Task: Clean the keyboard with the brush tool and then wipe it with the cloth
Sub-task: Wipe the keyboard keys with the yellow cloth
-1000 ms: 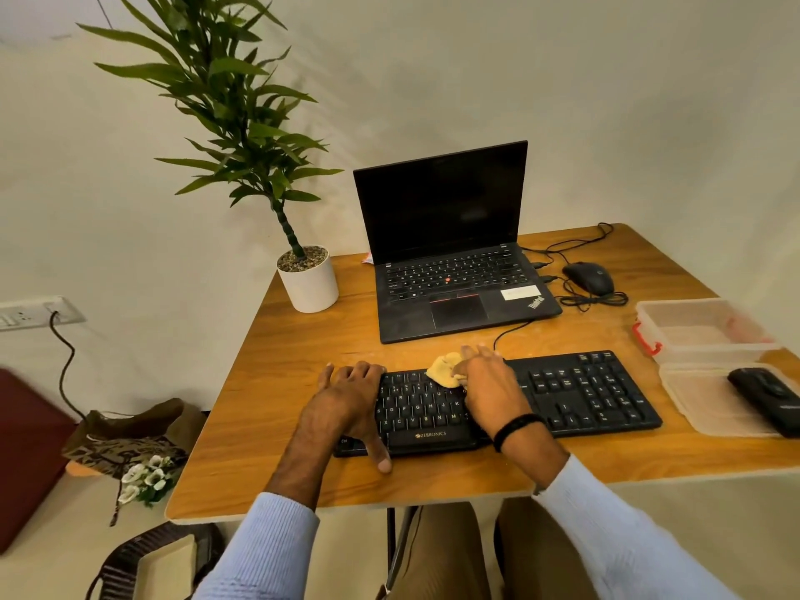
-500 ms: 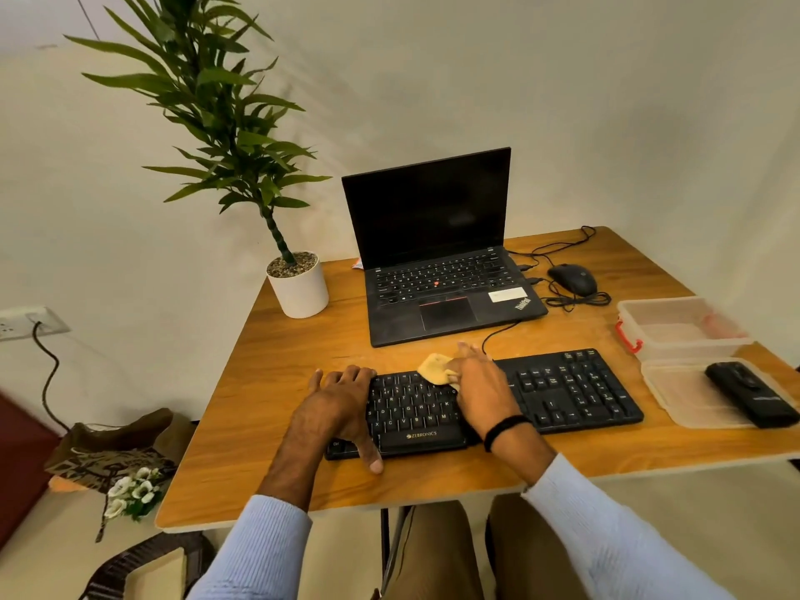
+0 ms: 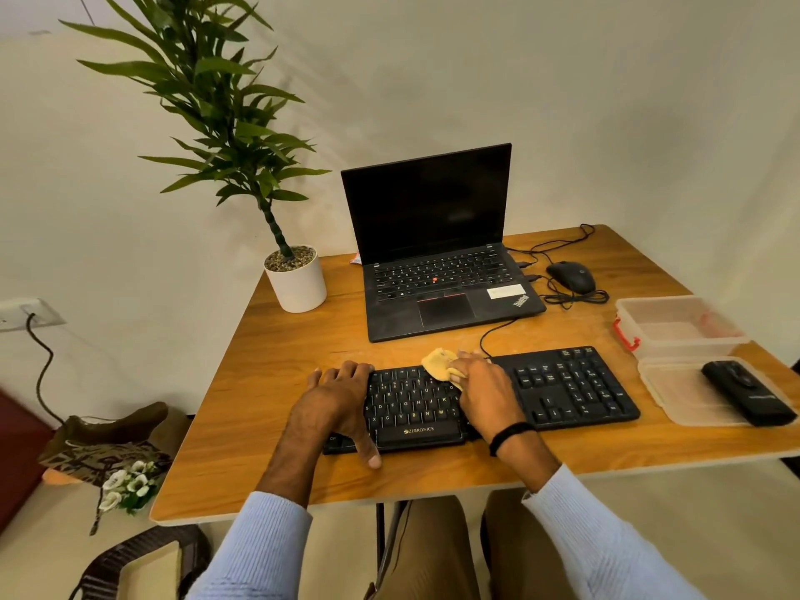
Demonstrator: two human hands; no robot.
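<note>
head view: cloth (image 3: 438, 362) on the keyboard (image 3: 571, 387), hardly moved

over the last second my right hand (image 3: 485, 391), fingers bunched round the cloth, has barely shifted from the top key row left of centre. my left hand (image 3: 335, 396) stays spread flat, grasping nothing, pinning the keyboard's left end. the black tool (image 3: 746, 391), probably the brush, lies aside on a lid (image 3: 675, 383), so i judge brushing done and most keys unwiped.

We find open bench (image 3: 259, 383) left of the keyboard (image 3: 571, 387) — a wide lane. Behind it the laptop (image 3: 437, 296) sits close; plastic tubs (image 3: 679, 326) stand near on the right — the plant pot (image 3: 296, 283) holds the far-left corner.
</note>
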